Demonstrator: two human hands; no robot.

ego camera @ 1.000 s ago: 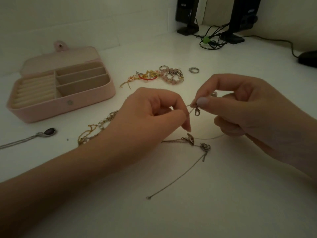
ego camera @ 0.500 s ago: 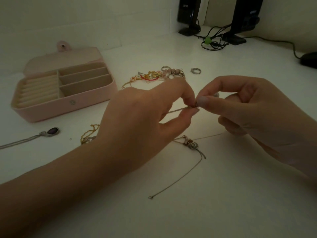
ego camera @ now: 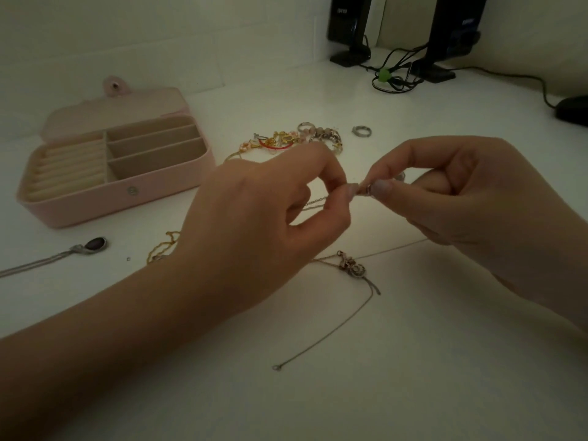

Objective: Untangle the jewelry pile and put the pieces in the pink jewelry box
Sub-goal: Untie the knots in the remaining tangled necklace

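Both hands are raised just above the middle of the worktop (ego camera: 413, 393), meeting fingertip to fingertip. The left hand (ego camera: 264, 224) pinches a thin chain (ego camera: 337, 326) between thumb and forefinger; the right hand (ego camera: 461, 202) pinches a small metal piece, probably the clasp (ego camera: 366, 189), right against it. Each grip is clamped on the chain, the two touching, likely so the clasp or a snag can be worked at close range while the slack hangs out of the way. The rest of the chain trails down to the worktop, passes through a small knot of charms (ego camera: 353, 265) and runs toward the near edge, ending in a tiny loop.

The pile (ego camera: 299, 140) of beaded and gold pieces lies toward the far edge, beyond the hands, with a loose ring (ego camera: 361, 131) just beside it. A pendant (ego camera: 92, 245) on a silver chain lies near the left edge, and a gold chain (ego camera: 164, 246) shows partly behind the left wrist.

The box (ego camera: 121, 195) stands open toward the far left corner, its lid laid back. Its ring rolls and three long compartments appear to hold nothing yet.
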